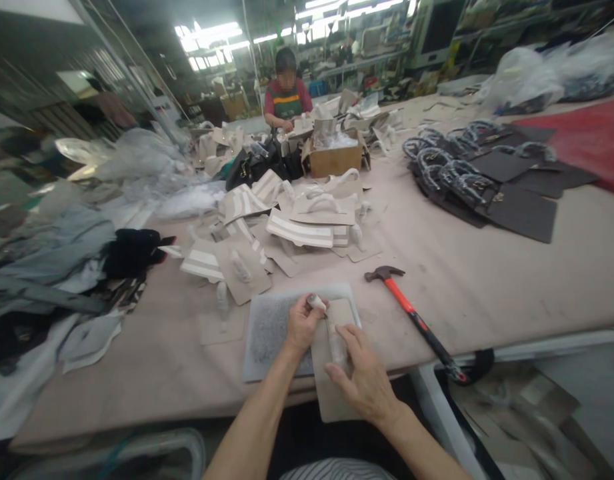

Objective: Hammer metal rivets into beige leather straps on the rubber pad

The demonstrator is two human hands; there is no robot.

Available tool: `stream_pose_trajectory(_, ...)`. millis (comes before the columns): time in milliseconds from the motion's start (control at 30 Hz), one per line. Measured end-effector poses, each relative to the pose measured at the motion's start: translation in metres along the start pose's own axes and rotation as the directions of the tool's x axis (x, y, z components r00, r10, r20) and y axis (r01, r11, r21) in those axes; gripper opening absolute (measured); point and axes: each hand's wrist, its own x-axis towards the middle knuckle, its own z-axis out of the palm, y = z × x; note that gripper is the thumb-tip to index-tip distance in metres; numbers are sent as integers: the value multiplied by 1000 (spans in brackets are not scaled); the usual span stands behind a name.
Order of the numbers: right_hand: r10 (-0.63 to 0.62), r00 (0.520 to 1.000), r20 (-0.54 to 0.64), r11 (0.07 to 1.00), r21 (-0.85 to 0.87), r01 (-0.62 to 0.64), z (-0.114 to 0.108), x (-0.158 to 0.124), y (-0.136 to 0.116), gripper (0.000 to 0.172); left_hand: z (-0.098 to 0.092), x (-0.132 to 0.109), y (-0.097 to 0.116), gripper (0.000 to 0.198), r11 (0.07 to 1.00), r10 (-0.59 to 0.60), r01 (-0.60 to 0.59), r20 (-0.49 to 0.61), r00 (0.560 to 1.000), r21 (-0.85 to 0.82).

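My left hand (303, 327) is closed, its fingers pinched around a small white cylindrical piece (317, 302) with a greyish end. I cannot make out its exact kind. It is at the upper left edge of a beige bag panel (331, 393), which has a plastic-wrapped handle (338, 347) lying along it. My right hand (359, 373) grips the panel and handle from the right, thumb and fingers on either side of the handle. Beneath both hands lies a grey-white board (271, 333), and the panel's lower part hangs past the table edge.
A claw hammer (411, 313) with an orange-and-black handle lies at the right. Beyond the board are piled beige bag panels (307, 227); dark panels with handles (517, 207) sit farther right. A cardboard box (335, 162) stands behind. Across the table, a person (287, 97) works.
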Motion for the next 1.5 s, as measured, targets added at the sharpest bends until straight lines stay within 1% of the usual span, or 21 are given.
stream_pose_trajectory(100,78,991,-106,992,-94,-88,-19,8,23,47,0,0,0,33,1000,8,-8,-14,1000,12)
stream_pose_trajectory(200,157,970,-188,915,-342,-214,-41,17,53,42,1,1,-3,34,1000,-3,3,-5,1000,4)
stream_pose_trajectory(267,260,956,-138,811,-506,-294,-55,22,72,39,2,1,-5,33,1000,0,0,0,1000,11)
stream_pose_trajectory(367,432,901,-27,665,-665,-339,-69,24,91,36,2,1,-7,33,999,5,-5,7,1000,46)
stream_pose_trajectory(433,469,883,8,624,-711,-325,-72,24,100,35,3,1,-6,34,998,2,-2,11,1000,59)
stream_pose_trajectory(533,529,848,48,620,-704,-347,-72,27,110,28,4,1,-5,34,998,5,-6,12,1000,61)
stream_pose_trajectory(667,669,729,145,653,-584,-482,-76,39,116,22,4,3,-6,30,998,2,-3,17,1000,69)
stream_pose_trajectory(700,696,699,164,667,-509,-544,-78,43,115,20,4,3,-6,28,997,5,-7,18,1000,77)
stream_pose_trajectory(767,763,593,256,640,-178,-747,-83,51,110,16,5,1,-7,26,991,38,-40,15,999,131)
stream_pose_trajectory(833,762,480,435,437,202,-877,-86,58,100,13,6,-4,-6,22,965,108,-110,25,994,237)
stream_pose_trajectory(900,697,437,569,240,389,-890,-86,63,89,8,7,-9,-4,19,916,182,-193,65,981,351)
stream_pose_trajectory(933,679,433,593,204,414,-887,-85,65,84,4,8,-11,-4,18,891,209,-228,90,974,393)
stream_pose_trajectory(1033,681,433,591,171,447,-878,-82,68,67,11,8,-11,-2,19,881,214,-245,121,969,405)
stream_pose_trajectory(1067,686,454,569,189,463,-866,-83,69,61,14,7,-9,-1,19,903,190,-218,111,975,371)
stream_pose_trajectory(1100,690,498,526,244,479,-843,-86,69,54,18,6,-6,-1,19,926,161,-185,99,982,328)
stream_pose_trajectory(1167,672,640,373,461,466,-755,-97,69,39,29,5,-2,0,18,952,116,-138,94,989,275)
stream_pose_trajectory(1233,581,792,190,723,326,-609,-112,69,24,36,4,0,1,16,937,129,-162,124,984,310)
stream_pose_trajectory(1300,457,886,84,879,110,-464,-122,66,13,38,4,-1,1,17,895,178,-229,166,970,382)
stream_pose_trajectory(1333,404,912,73,914,3,-405,-124,64,9,37,5,-3,1,18,876,200,-258,181,963,408)
stream_pose_trajectory(1400,339,931,135,933,-173,-315,-122,57,6,34,5,-5,-1,18,855,227,-290,193,955,430)
stream_pose_trajectory(1500,334,879,340,915,-341,-215,-115,49,9,28,5,-7,-5,19,854,231,-287,178,956,434)
